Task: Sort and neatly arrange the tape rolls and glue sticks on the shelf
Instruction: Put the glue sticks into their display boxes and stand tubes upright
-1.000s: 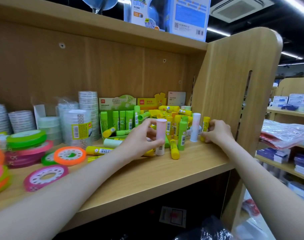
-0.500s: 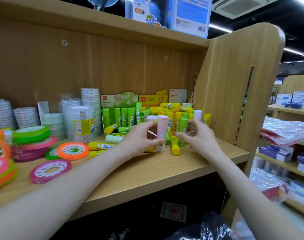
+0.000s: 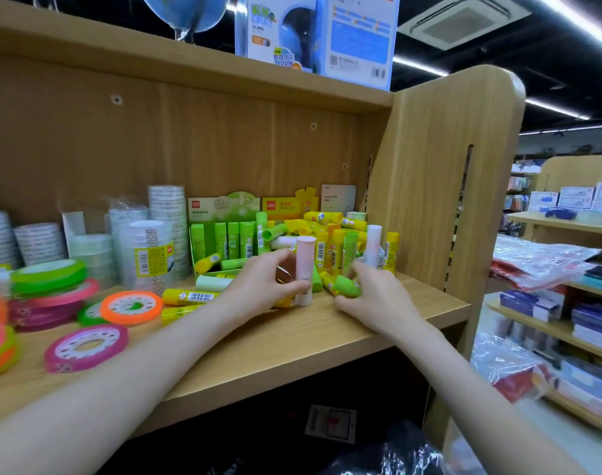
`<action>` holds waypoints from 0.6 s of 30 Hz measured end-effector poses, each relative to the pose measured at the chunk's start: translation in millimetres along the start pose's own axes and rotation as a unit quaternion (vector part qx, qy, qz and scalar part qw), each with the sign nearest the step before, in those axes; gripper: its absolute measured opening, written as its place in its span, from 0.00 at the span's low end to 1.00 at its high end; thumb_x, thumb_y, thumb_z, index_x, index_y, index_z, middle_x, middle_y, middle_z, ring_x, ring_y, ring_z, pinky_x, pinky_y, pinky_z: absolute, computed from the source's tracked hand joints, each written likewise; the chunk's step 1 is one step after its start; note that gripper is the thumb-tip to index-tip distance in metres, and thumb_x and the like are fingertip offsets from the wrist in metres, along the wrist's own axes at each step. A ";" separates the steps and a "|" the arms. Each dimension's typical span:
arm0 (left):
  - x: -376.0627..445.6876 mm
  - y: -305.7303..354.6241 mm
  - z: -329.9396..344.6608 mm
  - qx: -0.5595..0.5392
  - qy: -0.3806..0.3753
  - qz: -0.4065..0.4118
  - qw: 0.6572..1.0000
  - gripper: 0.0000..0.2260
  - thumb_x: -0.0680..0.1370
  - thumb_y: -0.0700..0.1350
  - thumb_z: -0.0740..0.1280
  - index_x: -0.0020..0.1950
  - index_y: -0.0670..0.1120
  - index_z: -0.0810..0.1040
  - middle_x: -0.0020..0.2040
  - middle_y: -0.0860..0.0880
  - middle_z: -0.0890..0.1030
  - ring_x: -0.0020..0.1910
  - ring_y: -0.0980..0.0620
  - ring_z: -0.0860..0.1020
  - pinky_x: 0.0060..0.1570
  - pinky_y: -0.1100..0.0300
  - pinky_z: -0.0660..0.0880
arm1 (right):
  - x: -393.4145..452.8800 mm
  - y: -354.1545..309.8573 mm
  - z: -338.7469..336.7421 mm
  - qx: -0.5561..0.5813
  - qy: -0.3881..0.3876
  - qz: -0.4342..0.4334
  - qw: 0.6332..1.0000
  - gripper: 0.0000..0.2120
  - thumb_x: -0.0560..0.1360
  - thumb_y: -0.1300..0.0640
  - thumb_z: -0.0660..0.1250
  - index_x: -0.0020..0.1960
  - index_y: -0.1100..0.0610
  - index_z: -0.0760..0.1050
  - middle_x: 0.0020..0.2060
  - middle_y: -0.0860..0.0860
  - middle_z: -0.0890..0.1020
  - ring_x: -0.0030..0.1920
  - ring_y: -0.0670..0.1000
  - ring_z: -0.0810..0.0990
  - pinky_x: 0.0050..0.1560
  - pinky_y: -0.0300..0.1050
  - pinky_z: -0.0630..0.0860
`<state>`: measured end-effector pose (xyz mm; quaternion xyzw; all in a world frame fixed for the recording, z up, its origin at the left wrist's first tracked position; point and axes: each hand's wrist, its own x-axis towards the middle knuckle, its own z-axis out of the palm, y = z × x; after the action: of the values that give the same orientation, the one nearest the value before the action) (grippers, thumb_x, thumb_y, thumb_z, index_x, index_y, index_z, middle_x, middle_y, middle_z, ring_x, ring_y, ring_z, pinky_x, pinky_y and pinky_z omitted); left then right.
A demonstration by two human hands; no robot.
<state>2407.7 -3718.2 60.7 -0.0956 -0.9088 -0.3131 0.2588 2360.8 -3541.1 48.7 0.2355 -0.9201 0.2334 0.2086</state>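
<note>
So my left hand (image 3: pixel 263 286) is pinched around a pink glue stick (image 3: pixel 304 269), which stands upright on the shelf (image 3: pixel 327 341) near the front edge, and my right hand (image 3: pixel 371 296) has its fingers curled round a green glue stick (image 3: pixel 347 286) lying low just right of the pink one. The biggest risk, I think, is the jumble right behind my knuckles: the loose pile of yellow and green glue sticks (image 3: pixel 330 234) is stacked any which way, some standing, some flat, and one bump from either wrist could send the standing ones over like dominoes. The round ones lying flat, like the yellow glue stick (image 3: pixel 190 297) just left of my left wrist, look like they'd roll toward the edge if nudged, and there's no lip on the shelf board that I can see. The pink one is tall and narrow, so if I let go with it slightly tilted I'd guess it topples. A white glue stick (image 3: pixel 374 246) stands near the side panel (image 3: pixel 440 186), which boxes me in on the right, so not much swing room there. The green display box (image 3: pixel 224 234) at the back already holds a row of upright sticks, but the pile sits partly in front of it. Off to the left, the clear tape stacks (image 3: pixel 145 255) and the loose coloured tape rolls (image 3: pixel 131 307) sit well apart from my hands, some of the latter flat near the front edge.
</note>
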 end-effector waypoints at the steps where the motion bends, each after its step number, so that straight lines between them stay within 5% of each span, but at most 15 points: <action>1: -0.4 0.7 -0.1 -0.002 0.000 0.002 1.000 0.11 0.72 0.44 0.72 0.52 0.44 0.76 0.42 0.55 0.78 0.38 0.61 0.76 0.39 0.74 0.70 | 3.2 6.1 -2.0 -0.014 0.000 0.024 1.000 0.15 0.70 0.48 0.68 0.52 0.53 0.70 0.49 0.54 0.78 0.55 0.59 0.76 0.46 0.47 0.72; 3: -0.5 0.9 -0.1 -0.004 0.000 0.008 1.000 0.11 0.73 0.44 0.72 0.53 0.44 0.76 0.42 0.55 0.77 0.38 0.65 0.74 0.38 0.76 0.70 | 8.0 18.6 -5.5 -0.030 -0.003 0.055 0.998 0.16 0.70 0.48 0.68 0.55 0.52 0.71 0.53 0.54 0.78 0.56 0.58 0.75 0.45 0.46 0.70; 7: -0.5 2.1 0.6 0.004 -0.001 0.008 1.000 0.16 0.72 0.44 0.72 0.57 0.43 0.75 0.47 0.51 0.79 0.44 0.55 0.77 0.42 0.69 0.72 | 15.4 31.4 -11.3 -0.018 -0.010 0.035 0.999 0.15 0.72 0.48 0.68 0.55 0.54 0.71 0.52 0.52 0.77 0.55 0.55 0.74 0.42 0.44 0.65; 10: -1.9 5.2 -0.9 -0.042 0.005 0.011 0.999 0.18 0.71 0.44 0.73 0.57 0.46 0.72 0.50 0.51 0.78 0.46 0.53 0.78 0.45 0.66 0.74 | 17.6 33.7 -16.0 0.050 0.009 0.006 0.999 0.11 0.73 0.50 0.68 0.49 0.54 0.70 0.43 0.49 0.73 0.47 0.51 0.72 0.37 0.41 0.63; 14: -1.9 6.4 -7.5 -0.083 0.082 0.013 0.993 0.08 0.75 0.43 0.68 0.52 0.46 0.73 0.47 0.52 0.77 0.43 0.57 0.77 0.44 0.65 0.73 | 7.6 23.1 -26.9 0.263 0.026 -0.024 0.964 0.08 0.78 0.54 0.63 0.40 0.51 0.71 0.33 0.46 0.75 0.32 0.46 0.72 0.33 0.37 0.67; 18: -8.7 -1.6 -25.0 0.044 0.147 0.054 0.987 0.05 0.79 0.44 0.62 0.50 0.44 0.76 0.45 0.51 0.78 0.45 0.53 0.76 0.46 0.63 0.70 | -5.7 -0.6 -36.6 0.323 0.039 -0.054 0.944 0.12 0.78 0.50 0.61 0.38 0.53 0.69 0.28 0.50 0.73 0.23 0.45 0.67 0.24 0.38 0.65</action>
<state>2424.7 -3735.1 72.0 -0.0860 -0.8671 -0.2692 0.4103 2375.7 -3520.3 75.6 0.3299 -0.7727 0.5153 0.1692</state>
